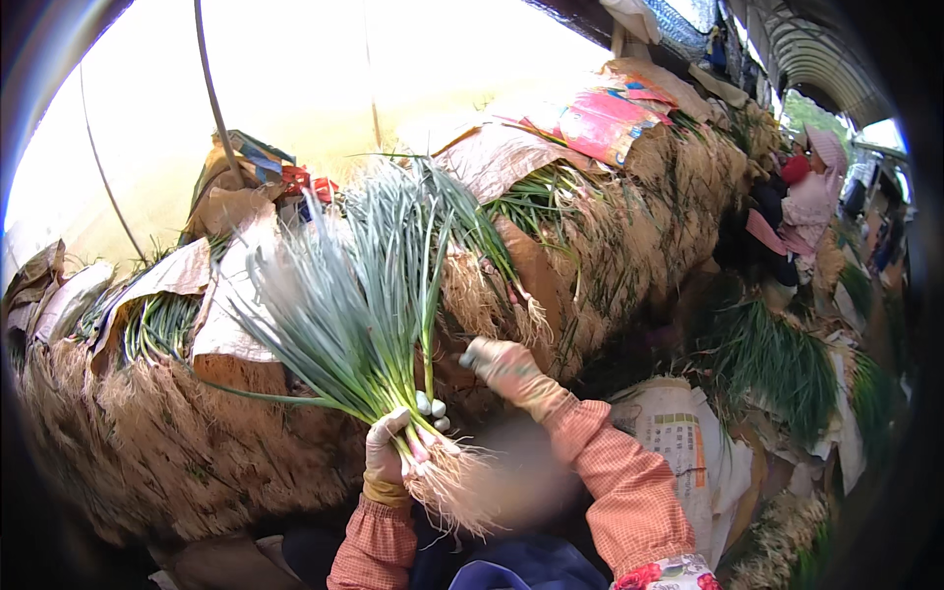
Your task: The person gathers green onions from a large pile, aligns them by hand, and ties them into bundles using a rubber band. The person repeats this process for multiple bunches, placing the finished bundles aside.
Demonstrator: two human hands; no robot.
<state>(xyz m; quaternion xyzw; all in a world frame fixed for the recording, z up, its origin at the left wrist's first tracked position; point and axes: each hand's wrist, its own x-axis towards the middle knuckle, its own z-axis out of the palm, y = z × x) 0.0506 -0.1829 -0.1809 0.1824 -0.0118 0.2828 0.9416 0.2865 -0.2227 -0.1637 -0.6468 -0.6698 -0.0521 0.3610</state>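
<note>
My gloved left hand is closed around the lower stems of a large bunch of spring onions. Their long green leaves fan up and to the left, while the pale bulbs and stringy brown roots point down toward the right. Grey-white fingertips of the glove show on the far side of the stems. To the right of the bunch, apart from it, my gloved right hand is raised with its fingers curled together. Whether anything small is in them I cannot make out. A brown blur hangs below that hand, beside the roots.
A long, high stack of spring onions, roots outward, runs from left to far right, partly covered by paper sacks. More onions lie at right beside a printed white sack. Another person sits at the far right.
</note>
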